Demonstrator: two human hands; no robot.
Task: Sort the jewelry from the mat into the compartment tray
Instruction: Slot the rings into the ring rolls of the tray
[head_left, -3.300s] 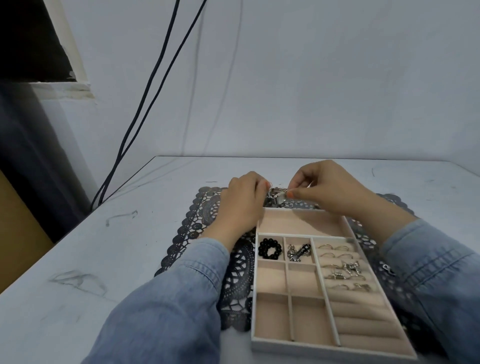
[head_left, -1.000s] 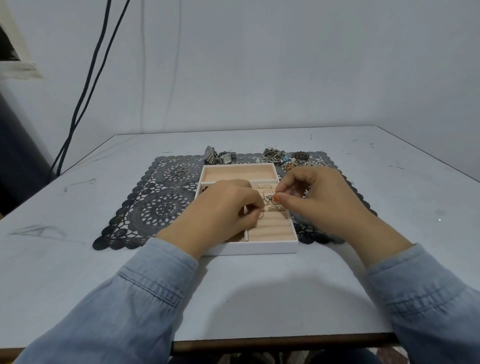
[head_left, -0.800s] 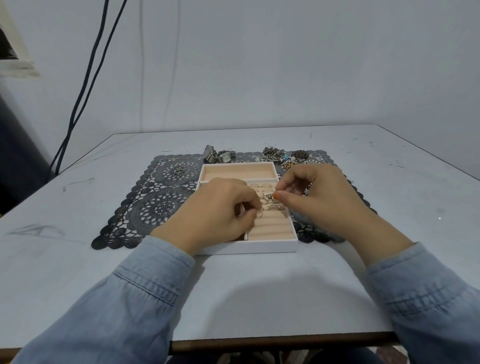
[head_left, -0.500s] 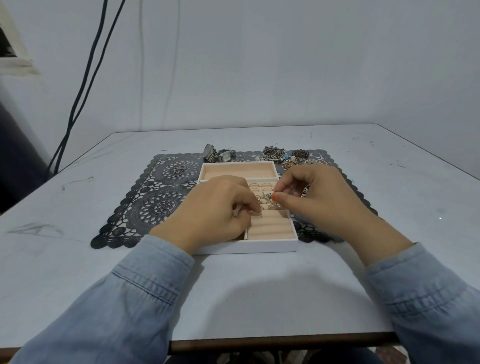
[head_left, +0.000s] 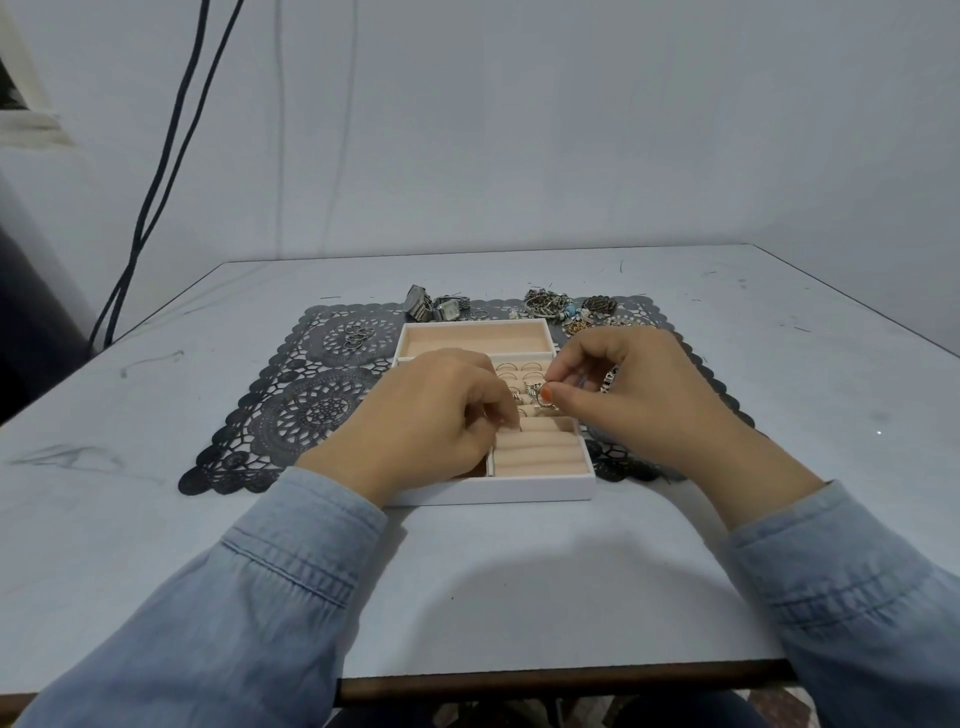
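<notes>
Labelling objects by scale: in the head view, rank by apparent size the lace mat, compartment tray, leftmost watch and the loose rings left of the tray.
1. lace mat
2. compartment tray
3. leftmost watch and loose rings look alike; unranked.

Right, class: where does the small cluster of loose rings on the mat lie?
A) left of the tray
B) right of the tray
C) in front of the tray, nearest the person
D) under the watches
A: the loose rings lie on the mat to the left of the tray, apart from its wall.
</notes>
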